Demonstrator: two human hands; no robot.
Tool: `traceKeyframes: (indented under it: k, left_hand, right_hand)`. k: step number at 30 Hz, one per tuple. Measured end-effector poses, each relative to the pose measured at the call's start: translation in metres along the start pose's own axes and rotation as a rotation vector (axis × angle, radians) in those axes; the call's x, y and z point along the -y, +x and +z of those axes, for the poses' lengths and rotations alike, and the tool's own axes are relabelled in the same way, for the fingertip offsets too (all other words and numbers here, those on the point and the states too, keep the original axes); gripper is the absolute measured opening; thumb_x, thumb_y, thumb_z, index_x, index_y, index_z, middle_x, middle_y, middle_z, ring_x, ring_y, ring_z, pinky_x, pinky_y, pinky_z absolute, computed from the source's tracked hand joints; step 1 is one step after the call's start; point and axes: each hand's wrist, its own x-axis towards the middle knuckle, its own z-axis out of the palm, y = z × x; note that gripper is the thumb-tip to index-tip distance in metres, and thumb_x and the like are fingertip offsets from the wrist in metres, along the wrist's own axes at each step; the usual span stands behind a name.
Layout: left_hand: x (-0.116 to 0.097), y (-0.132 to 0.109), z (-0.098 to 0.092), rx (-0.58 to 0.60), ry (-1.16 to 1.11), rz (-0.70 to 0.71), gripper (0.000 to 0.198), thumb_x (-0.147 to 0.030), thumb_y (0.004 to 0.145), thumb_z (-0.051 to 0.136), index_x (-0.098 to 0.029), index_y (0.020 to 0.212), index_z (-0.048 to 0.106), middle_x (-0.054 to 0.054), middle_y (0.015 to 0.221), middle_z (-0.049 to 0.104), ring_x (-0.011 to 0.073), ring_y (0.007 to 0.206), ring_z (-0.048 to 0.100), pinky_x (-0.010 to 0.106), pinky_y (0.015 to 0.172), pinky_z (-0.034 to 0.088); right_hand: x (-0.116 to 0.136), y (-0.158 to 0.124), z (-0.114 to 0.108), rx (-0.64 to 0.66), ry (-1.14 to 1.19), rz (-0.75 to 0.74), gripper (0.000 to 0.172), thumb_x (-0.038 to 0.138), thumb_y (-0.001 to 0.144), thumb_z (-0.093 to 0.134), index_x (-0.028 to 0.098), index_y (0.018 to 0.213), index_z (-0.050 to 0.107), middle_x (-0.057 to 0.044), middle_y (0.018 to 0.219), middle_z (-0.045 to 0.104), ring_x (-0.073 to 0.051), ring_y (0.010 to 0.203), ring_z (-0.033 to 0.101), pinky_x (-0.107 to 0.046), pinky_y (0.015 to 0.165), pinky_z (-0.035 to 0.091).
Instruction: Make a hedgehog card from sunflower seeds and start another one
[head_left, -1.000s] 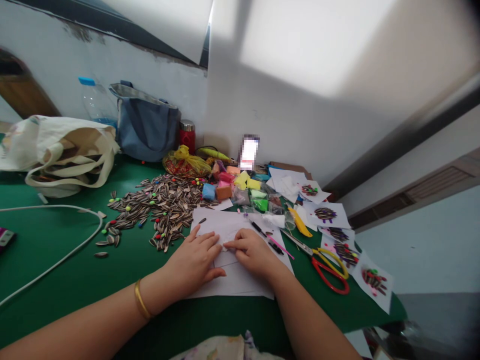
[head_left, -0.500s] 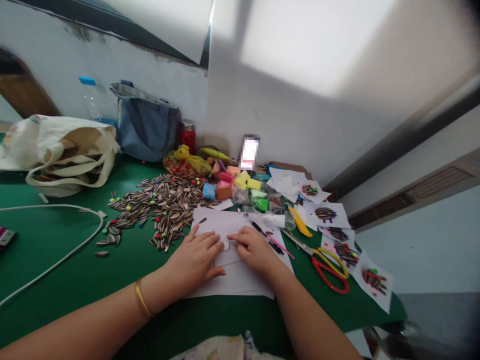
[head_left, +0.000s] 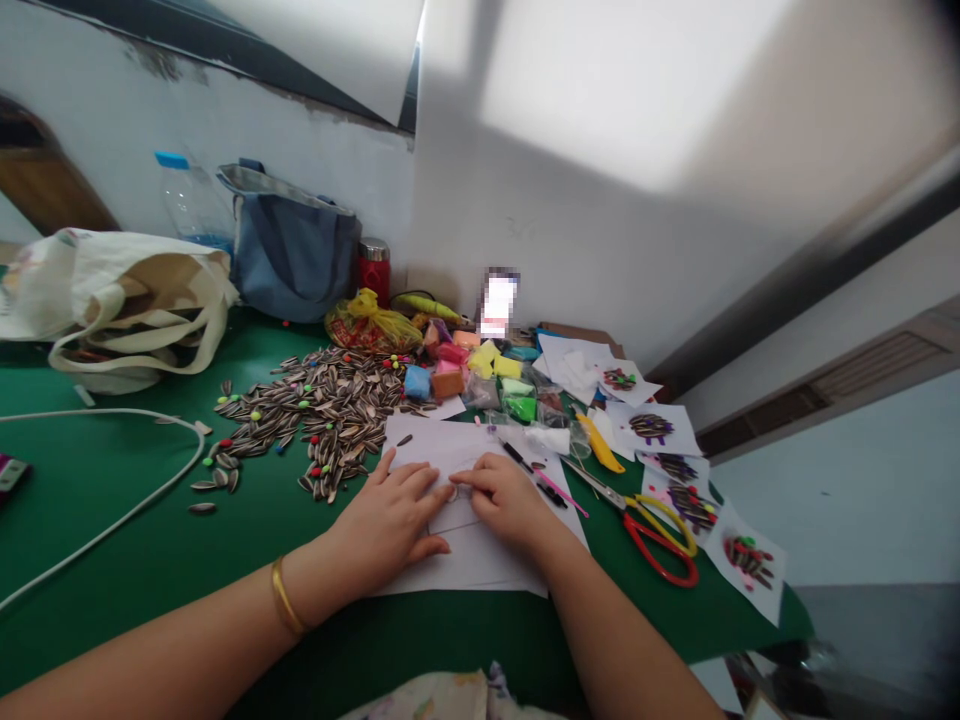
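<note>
My left hand (head_left: 397,515) lies on a sheet of white paper (head_left: 480,570) with its fingers stretched out and the thumb apart. My right hand (head_left: 506,498) rests on the same sheet, its index finger extended and the other fingers bent. Between the two index fingertips sits a small white piece (head_left: 453,492), mostly covered by them; what it is made of I cannot make out. Pencil lines run across the sheet. One sunflower seed (head_left: 405,440) lies near its upper left. Black pens (head_left: 517,456) and a pink stick (head_left: 561,493) lie right of my right hand.
Sunflower seeds (head_left: 337,400) are heaped at left. Coloured clay packs (head_left: 448,384) and a lit phone (head_left: 498,302) stand behind. Scissors (head_left: 660,540), a yellow cutter (head_left: 600,443) and seed-decorated papers (head_left: 750,565) lie at right. Bags (head_left: 296,250) and a white cable (head_left: 142,500) are at left.
My index fingertips have come closer together and now cover more of the small white piece. Otherwise my hands are nearly where they were.
</note>
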Motion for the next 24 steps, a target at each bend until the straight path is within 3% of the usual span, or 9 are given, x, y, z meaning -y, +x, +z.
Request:
traceKeyframes:
  k: [24]
  left_hand:
    - [0.0007, -0.0002, 0.001, -0.022, -0.01, -0.016, 0.059, -0.061, 0.084, 0.058, -0.023, 0.13, 0.059, 0.01, 0.131, 0.061, 0.0284, 0.125, 0.05, 0.054, 0.119, 0.013]
  right_hand:
    - [-0.001, -0.0039, -0.0091, 0.092, -0.005, -0.048, 0.042, 0.004, 0.082, 0.053, 0.024, 0.112, 0.074, -0.005, 0.092, 0.06, -0.018, 0.091, 0.057, -0.033, 0.087, 0.046]
